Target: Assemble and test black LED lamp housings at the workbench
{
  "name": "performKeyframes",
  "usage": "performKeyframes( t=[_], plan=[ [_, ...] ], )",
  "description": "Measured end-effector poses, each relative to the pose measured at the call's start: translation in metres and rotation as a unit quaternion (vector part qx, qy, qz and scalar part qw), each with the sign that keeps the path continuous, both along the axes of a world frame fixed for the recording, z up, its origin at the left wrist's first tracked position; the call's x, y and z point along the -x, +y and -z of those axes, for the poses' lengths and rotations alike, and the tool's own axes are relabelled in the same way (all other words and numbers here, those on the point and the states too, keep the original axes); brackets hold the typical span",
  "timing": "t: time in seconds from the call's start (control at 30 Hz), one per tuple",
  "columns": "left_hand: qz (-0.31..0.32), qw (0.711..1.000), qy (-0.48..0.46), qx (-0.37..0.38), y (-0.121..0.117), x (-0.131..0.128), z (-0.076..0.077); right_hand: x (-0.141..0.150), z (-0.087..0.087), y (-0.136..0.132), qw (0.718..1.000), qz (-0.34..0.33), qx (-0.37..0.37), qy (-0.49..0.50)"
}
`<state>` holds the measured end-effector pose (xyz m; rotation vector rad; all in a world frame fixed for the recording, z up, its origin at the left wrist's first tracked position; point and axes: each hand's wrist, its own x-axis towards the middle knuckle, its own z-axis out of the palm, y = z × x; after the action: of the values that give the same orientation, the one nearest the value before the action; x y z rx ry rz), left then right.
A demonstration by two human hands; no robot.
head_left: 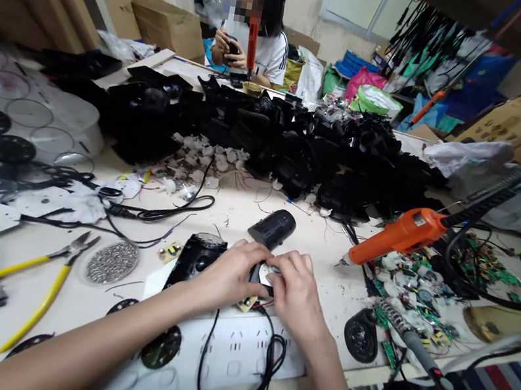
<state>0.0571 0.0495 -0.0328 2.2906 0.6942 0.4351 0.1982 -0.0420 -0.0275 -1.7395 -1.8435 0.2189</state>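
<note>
Near the table's front edge, my left hand (230, 273) is closed around the side of a small dark plastic housing, mostly hidden by my fingers. My right hand (296, 294) pinches a small white plastic piece (264, 274) at the housing from the other side. Just below the fingers, part of a yellowish circuit board (247, 302) and thin wires show. A black cord (271, 356) hangs in loops beneath my hands. Behind them lies a black curved cover (272, 227). Left of my left hand is a black casing with a clear round lens (203, 252).
An orange electric screwdriver (396, 237) hangs at the right above loose circuit boards (422, 302), near a soldering iron (411, 340). At left lie yellow-handled cutters (52, 287) and a dish of screws (112, 262). Black casings (252, 127) pile up behind. A co-worker (261, 42) sits opposite.
</note>
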Motion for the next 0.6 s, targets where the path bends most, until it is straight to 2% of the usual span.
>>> performKeyframes(
  t=[0.2,0.3,0.4,0.6],
  plan=[
    [-0.007,1.0,-0.004,-0.004,0.002,0.001,0.002,-0.002,0.011,-0.004,1.0,-0.001,-0.031,0.004],
    [-0.003,1.0,0.008,-0.003,0.001,0.0,-0.004,-0.005,0.009,-0.003,1.0,-0.003,-0.023,0.009],
    [-0.025,1.0,0.003,0.0,0.001,-0.002,-0.009,-0.002,0.006,-0.003,1.0,0.0,-0.019,0.003],
    [-0.003,1.0,-0.005,-0.002,0.005,-0.004,-0.008,0.001,0.003,-0.009,1.0,0.003,-0.017,0.019]
  ],
)
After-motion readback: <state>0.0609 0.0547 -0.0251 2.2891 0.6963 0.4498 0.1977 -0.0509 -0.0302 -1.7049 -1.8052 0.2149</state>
